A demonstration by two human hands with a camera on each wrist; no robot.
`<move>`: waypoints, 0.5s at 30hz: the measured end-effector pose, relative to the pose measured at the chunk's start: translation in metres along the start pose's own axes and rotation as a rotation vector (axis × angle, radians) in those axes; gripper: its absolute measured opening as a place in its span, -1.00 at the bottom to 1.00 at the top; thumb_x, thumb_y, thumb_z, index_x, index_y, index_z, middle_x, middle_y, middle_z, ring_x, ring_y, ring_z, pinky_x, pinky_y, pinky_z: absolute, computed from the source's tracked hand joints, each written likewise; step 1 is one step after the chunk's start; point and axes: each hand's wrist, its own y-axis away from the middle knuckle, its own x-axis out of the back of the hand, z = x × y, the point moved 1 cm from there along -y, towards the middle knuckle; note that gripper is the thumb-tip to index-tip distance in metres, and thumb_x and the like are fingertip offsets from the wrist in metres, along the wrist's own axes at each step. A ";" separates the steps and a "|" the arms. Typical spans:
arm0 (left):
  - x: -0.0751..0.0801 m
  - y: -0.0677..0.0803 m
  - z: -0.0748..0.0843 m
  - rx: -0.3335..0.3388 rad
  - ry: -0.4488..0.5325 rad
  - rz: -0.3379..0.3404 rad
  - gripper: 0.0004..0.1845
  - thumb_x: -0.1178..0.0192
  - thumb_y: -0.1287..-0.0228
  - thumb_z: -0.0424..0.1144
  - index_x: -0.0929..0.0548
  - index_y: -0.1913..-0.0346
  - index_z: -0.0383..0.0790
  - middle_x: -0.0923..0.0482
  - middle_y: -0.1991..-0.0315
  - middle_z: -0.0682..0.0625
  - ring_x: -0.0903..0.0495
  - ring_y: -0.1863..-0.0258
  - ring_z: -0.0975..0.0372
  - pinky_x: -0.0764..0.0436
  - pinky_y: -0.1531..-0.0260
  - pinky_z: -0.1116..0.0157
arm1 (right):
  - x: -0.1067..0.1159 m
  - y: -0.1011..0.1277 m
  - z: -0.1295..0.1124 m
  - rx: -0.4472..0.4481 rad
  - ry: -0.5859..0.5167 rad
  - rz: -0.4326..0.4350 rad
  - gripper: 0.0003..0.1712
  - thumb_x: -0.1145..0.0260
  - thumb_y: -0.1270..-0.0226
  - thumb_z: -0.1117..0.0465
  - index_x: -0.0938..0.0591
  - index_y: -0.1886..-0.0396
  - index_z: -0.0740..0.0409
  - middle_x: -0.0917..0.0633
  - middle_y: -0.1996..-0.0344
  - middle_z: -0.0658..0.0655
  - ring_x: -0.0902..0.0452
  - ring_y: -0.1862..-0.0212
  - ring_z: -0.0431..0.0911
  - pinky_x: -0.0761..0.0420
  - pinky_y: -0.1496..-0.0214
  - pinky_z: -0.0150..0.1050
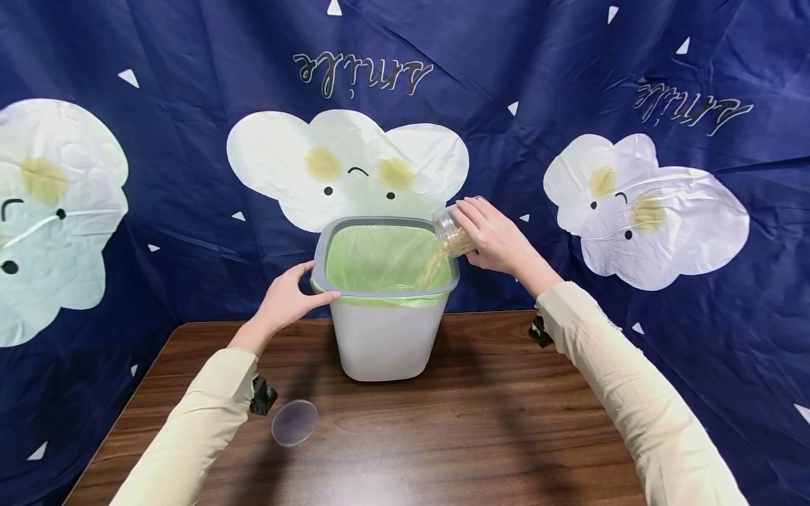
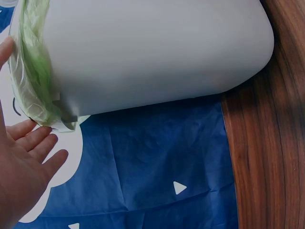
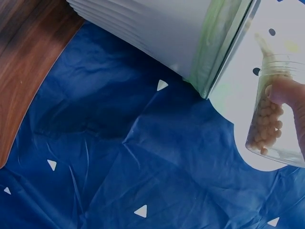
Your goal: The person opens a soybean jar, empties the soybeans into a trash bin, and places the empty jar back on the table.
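A clear lid (image 1: 294,422) lies on the wooden table (image 1: 481,436) at the lower left of the frame. Centre frame stands a white bin (image 1: 382,337) with a green liner (image 1: 380,256). The left hand (image 1: 287,299) rests on its rim, fingers relaxed. The right hand (image 1: 496,235) grips a tilted jar (image 1: 451,230), with beans spilling into the bin.

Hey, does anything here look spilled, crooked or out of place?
Nothing looks spilled: the beans from the tilted jar in the right hand stream into the lined bin, steadied by the left hand. The only stray thing is the clear lid lying alone on the table.
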 end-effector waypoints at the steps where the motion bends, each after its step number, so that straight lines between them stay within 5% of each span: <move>1: 0.000 0.000 0.000 0.000 0.000 -0.001 0.01 -0.26 0.10 0.27 -0.20 -0.32 -0.33 -0.22 -0.27 -0.26 -0.19 -0.26 -0.09 -0.23 -0.17 -0.05 | -0.001 0.000 0.000 0.005 -0.001 0.003 -0.10 -0.47 0.40 0.24 -0.39 -0.10 0.43 -0.47 -0.02 0.35 -0.33 -0.11 0.20 -0.28 -0.24 -0.02; 15: 0.000 0.001 0.002 -0.008 -0.003 0.007 0.01 -0.27 0.11 0.27 -0.22 -0.31 -0.33 -0.24 -0.26 -0.27 -0.21 -0.25 -0.09 -0.24 -0.16 -0.06 | -0.006 -0.001 -0.004 0.047 0.056 0.028 -0.25 -0.27 0.24 0.38 -0.41 -0.13 0.39 -0.46 -0.08 0.33 -0.30 -0.17 0.17 -0.19 -0.30 -0.03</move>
